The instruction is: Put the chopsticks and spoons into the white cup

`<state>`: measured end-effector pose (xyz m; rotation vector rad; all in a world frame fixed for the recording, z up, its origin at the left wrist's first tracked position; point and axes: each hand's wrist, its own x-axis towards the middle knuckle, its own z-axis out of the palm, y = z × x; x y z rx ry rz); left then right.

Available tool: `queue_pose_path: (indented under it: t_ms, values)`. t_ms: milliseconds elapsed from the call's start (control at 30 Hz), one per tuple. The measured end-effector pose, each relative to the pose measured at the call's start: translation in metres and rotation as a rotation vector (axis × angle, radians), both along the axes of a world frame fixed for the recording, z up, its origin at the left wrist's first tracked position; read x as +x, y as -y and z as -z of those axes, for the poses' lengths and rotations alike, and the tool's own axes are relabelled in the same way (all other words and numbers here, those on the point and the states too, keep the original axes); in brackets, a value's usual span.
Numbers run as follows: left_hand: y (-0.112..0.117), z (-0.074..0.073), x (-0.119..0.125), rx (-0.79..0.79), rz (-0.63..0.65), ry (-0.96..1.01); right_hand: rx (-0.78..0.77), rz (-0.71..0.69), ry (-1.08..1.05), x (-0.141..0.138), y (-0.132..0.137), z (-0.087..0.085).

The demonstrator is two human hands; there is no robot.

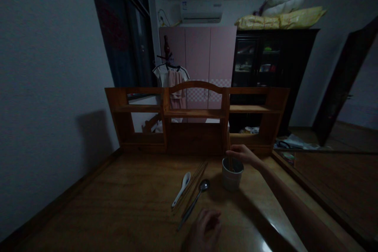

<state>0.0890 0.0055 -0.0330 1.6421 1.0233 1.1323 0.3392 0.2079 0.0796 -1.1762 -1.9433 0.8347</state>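
Observation:
My right hand (242, 154) reaches to a light grey cup (232, 181) and pinches the chopsticks (230, 139) that stand upright in it, their lower ends inside the cup. Lower down, near the front of the table, my left hand (206, 228) hovers or rests with loosely curled fingers and a gap at the thumb, holding nothing. Just ahead of it lies a metal spoon (193, 205). Beside that spoon are thin wooden chopsticks (193, 181), laid slantwise. A white soup spoon (180, 193) lies to their left.
The wooden table (118, 204) carries a low wooden shelf unit (195, 115) along its back edge. A wall (53, 106) borders the left side. Farther off stand a pink wardrobe (197, 55) and a dark cabinet (286, 71). The room is dim.

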Motion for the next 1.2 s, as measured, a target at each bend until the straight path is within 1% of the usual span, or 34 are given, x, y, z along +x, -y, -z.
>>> queue_pose_path:
  t_ms: [167,233,400,467,533,667,800,933,1033,1200]
  values:
    - [0.002,-0.005,-0.001,0.076,-0.008,-0.071,0.010,0.002,-0.012,0.000,-0.001,0.003]
    - [0.002,-0.003,-0.001,0.098,-0.006,-0.075,0.017,0.005,-0.023,-0.001,0.001,0.005]
    - [-0.001,0.006,0.002,0.104,-0.038,-0.063,0.009,0.003,-0.059,-0.002,0.007,0.007]
    - [0.000,0.007,0.002,0.103,-0.042,-0.082,-0.004,-0.006,-0.076,-0.003,0.009,0.005]
    - [0.001,0.003,0.001,0.096,-0.040,-0.116,-0.020,-0.016,-0.095,-0.003,0.010,0.001]
    - [0.004,-0.010,-0.001,0.048,-0.007,-0.184,-0.058,-0.047,-0.137,-0.002,0.011,-0.011]
    - [0.005,-0.018,-0.003,0.012,0.001,-0.179,-0.100,-0.074,-0.154,0.002,0.008,-0.020]
    - [0.008,-0.019,-0.003,-0.015,-0.009,-0.211,-0.126,-0.089,-0.156,0.001,0.004,-0.017]
    - [0.009,-0.019,-0.003,0.002,0.001,-0.206,-0.125,-0.080,-0.162,-0.001,0.001,-0.012]
    - [0.007,-0.014,-0.002,0.022,-0.006,-0.219,-0.103,-0.077,-0.148,-0.002,-0.001,-0.010]
